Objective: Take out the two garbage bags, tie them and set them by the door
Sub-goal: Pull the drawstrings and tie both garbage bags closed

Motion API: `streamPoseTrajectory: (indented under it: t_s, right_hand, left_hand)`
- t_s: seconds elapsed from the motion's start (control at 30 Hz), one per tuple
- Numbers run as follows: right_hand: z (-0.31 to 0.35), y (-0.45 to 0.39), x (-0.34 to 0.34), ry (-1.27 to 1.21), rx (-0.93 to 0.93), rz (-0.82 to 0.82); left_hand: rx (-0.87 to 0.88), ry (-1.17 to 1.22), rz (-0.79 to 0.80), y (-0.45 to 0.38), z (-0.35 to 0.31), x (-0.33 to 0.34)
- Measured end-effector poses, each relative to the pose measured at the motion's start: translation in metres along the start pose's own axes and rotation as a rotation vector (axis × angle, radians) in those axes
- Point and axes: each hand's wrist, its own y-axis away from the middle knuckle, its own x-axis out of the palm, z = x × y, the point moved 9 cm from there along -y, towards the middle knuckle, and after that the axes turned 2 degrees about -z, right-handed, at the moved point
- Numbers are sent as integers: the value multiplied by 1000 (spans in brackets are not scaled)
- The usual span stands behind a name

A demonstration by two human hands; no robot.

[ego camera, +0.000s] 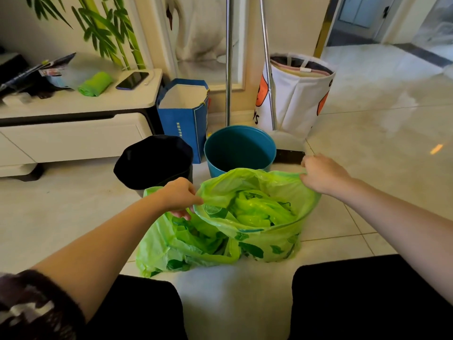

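Two green garbage bags stand on the tiled floor in front of my knees. The right garbage bag [267, 241] is held wide open, with crumpled green plastic inside. My left hand [180, 196] pinches its left rim and my right hand [323, 174] pinches its right rim. The left garbage bag [171, 251] slumps against it, loose and untied. Behind them stand a black bin [154, 160] and a teal bin [240, 148], both without a liner.
A blue paper bag [182, 119] and a white fabric basket [296, 94] stand by the wall, with two metal poles [229, 60] between them. A low white cabinet [73, 133] at left carries a phone and a green roll. A doorway [362, 18] opens at far right.
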Motion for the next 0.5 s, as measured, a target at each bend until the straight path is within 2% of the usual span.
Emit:
streamPoseTrajectory:
  t_s: [0.1, 0.2, 0.27, 0.37, 0.4, 0.43, 0.5]
  right_hand:
    - [44, 2, -11, -79, -176, -82]
    - [89, 7, -8, -154, -320, -41]
    - [104, 4, -2, -146, -352, -10]
    - [103, -15, 9, -70, -313, 33]
    - [98, -23, 12, -36, -292, 42]
    - [94, -30, 17, -4, -273, 52]
    - [86, -42, 27, 45, -233, 77]
  left_hand:
    - [46, -67, -73, 2, 0, -15]
    - [55, -106, -169, 7, 11, -35]
    - [28, -43, -189, 10, 19, -39]
    - [-84, 202, -103, 21, 23, -17]
    - [-86, 199, -96, 25, 18, -8]
    - [-33, 107, -147, 28, 9, -4]
    - [199, -158, -381, 36, -23, -8]
